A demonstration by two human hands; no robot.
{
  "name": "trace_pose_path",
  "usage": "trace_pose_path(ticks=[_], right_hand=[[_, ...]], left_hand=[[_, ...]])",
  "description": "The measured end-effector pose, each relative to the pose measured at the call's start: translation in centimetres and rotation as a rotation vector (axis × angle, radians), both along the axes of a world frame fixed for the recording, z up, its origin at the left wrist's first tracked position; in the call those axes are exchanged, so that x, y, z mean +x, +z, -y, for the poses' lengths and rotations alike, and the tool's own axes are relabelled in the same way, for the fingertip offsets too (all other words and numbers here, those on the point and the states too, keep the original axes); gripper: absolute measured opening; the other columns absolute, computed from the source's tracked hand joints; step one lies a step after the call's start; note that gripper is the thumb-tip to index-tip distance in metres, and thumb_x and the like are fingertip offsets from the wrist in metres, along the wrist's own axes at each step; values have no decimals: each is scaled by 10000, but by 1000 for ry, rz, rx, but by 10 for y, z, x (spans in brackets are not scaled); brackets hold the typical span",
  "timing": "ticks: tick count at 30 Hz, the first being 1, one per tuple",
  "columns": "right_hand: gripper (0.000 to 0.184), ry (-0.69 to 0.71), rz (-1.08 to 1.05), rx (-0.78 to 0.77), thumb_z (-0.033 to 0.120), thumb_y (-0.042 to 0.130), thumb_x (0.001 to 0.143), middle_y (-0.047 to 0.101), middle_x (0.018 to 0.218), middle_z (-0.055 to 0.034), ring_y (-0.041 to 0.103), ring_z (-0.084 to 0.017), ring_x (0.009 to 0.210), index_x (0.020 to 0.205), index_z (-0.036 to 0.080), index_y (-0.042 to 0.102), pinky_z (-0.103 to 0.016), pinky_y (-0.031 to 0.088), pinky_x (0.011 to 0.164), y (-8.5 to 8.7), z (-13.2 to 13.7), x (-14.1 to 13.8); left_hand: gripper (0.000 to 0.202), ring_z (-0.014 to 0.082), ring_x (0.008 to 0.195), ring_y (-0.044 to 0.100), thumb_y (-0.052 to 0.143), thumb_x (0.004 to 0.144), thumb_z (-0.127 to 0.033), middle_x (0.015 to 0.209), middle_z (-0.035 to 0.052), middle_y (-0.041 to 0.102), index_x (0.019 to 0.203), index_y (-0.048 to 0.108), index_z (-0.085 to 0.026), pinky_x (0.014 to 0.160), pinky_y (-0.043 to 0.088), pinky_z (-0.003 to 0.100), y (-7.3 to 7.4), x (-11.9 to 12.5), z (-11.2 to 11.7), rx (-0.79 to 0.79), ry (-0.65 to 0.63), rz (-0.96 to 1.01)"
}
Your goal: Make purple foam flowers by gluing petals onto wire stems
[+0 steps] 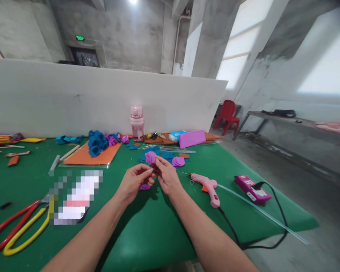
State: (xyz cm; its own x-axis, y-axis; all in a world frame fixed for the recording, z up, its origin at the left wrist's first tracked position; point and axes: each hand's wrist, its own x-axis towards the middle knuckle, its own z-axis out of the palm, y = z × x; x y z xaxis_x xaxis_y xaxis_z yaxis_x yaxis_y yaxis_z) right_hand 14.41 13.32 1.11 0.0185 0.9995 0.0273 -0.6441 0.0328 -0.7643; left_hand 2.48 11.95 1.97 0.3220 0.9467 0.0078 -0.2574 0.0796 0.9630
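Bare forearms reach across the green counter. The right hand's grip is clamped on a purple paper piece, held over the counter; the left hand's fingertips press together just below it. Rightward lies a pink glue gun.

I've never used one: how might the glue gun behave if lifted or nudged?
The glue gun would probably drag its black cord. The long clear stick behind may wobble. Lying on its side, the glue gun seems unlikely to roll.
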Motion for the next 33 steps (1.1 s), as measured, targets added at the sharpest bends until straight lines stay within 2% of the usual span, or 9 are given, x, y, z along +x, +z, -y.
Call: trace_pose_path(ticks=[7, 13, 27, 33], right_hand=[[242, 44, 30, 17, 320, 746, 573, 579, 570, 49, 427, -39, 427, 726, 162, 645, -164, 339, 392, 3, 3, -4], [268, 37, 19, -7, 320, 763, 545, 556, 532, 65, 423, -32, 382, 717, 158, 637, -158, 328, 358, 2, 3, -4], [269, 49, 15, -14, 300, 758, 566, 545, 516, 62, 414, -42, 385, 757, 153, 638, -167, 326, 334, -1, 3, -6], [277, 39, 23, -29, 298, 760, 565, 557, 514, 59, 416, -43, 385, 774, 155, 649, -166, 325, 335, -4, 1, -6]], left_hand=[[209, 71, 508, 562, 682, 693, -302, 714, 26, 650, 768, 586, -132, 485, 430, 184, -3, -1, -1, 0, -2, -13], [204, 72, 514, 568, 684, 690, -299, 712, 25, 652, 761, 589, -133, 496, 440, 188, -4, -1, -2, 5, -2, -10], [223, 83, 500, 570, 711, 655, -302, 632, 10, 636, 734, 591, -131, 495, 448, 199, -4, 0, -2, -17, 16, 5], [243, 86, 504, 573, 727, 628, -308, 667, 19, 650, 715, 586, -130, 503, 454, 210, -2, 1, -1, -38, 35, 7]])
